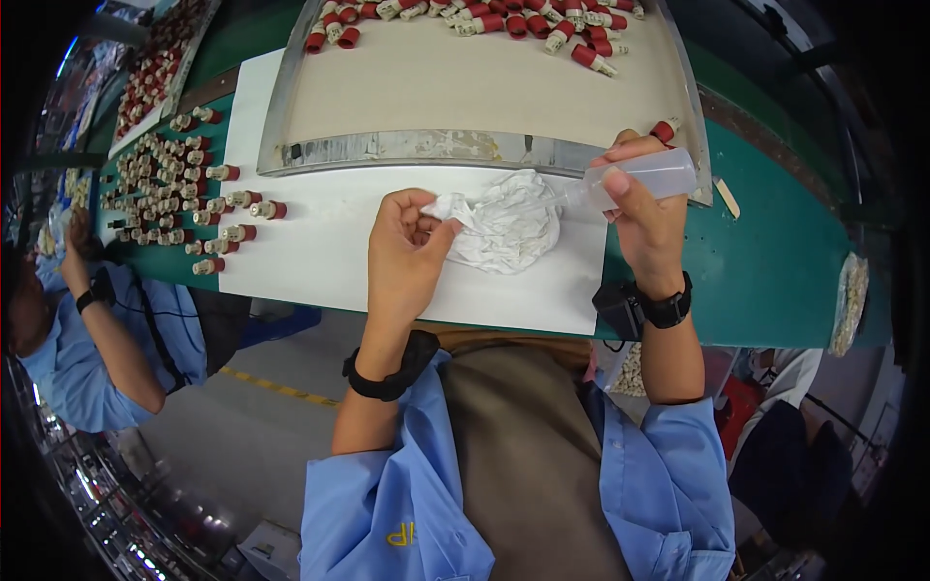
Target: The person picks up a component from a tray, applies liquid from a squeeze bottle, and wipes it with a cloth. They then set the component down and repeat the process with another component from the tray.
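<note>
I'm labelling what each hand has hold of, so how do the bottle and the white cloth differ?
The bottle is smooth and translucent; the white cloth is crumpled and opaque. The bottle is held in the right hand, while the white cloth lies mostly on the white sheet, with an edge pinched by the left hand. Both are pale.

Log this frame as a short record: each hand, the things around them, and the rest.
Left hand: pinches the white cloth
Right hand: grips a translucent bottle, nozzle toward the cloth
Cloth: crumpled, on a white sheet
Tray: beyond the cloth, red-and-cream pieces at its far side
Table left: many similar pieces
Table right: small wooden stick
Co-worker: far left, blue shirt
</note>
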Demonstrator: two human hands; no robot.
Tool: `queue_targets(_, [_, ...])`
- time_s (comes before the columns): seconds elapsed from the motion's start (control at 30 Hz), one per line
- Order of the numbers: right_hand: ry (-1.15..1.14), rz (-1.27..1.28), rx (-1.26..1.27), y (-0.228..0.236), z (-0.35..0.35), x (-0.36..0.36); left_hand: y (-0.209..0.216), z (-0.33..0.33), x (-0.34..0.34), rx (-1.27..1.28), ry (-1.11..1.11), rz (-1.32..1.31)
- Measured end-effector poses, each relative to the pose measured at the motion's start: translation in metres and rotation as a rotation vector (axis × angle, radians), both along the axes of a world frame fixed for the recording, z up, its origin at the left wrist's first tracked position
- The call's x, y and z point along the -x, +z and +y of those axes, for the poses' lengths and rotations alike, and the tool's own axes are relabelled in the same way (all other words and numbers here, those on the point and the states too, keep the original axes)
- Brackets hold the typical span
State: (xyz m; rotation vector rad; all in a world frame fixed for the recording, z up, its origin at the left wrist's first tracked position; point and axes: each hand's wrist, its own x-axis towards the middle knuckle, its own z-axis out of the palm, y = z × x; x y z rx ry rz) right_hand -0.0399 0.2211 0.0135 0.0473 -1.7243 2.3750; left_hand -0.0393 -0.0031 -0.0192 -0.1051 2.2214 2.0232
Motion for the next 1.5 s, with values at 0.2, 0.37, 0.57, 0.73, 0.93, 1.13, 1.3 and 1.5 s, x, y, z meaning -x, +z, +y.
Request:
queue_targets(0.2, [-0.036, -0.048, -0.031, -0.003, -0.003, 0.001, 0.001, 0.001, -0.005, -0.135, -0.053, -0.048])
queue_targets(0.37, [-0.045, -0.09, -0.086, -0.004, -0.005, 0.001, 0.007, 0.001, -0.006, -0.087, -0.112, -0.097])
queue_targets(0.57, [-0.037, -0.069, -0.188, -0.006, -0.004, 0.001, 0.003, 0.001, -0.008, -0.072, -0.108, -0.064])
queue_targets(0.73, [-0.033, -0.061, -0.206, -0.003, -0.004, 0.0, 0.006, 0.005, -0.007, 0.027, -0.121, -0.03])
queue_targets(0.93, [-0.008, -0.072, -0.217, -0.003, -0.007, 0.001, 0.005, 0.009, -0.006, 0.219, -0.134, 0.19])
queue_targets(1.13, [-0.031, -0.04, -0.265, -0.001, -0.006, -0.001, 0.009, 0.011, -0.007, 0.292, -0.143, 0.234])
queue_targets(1.3, [-0.162, -0.101, -0.161, 0.008, 0.012, 0.0, 0.008, 0.012, -0.01, 0.314, -0.13, 0.216])
queue_targets(1.5, [-0.374, 0.076, 0.212, 0.011, 0.056, 0.01, 0.014, 0.011, -0.005, 0.449, -0.254, 0.347])
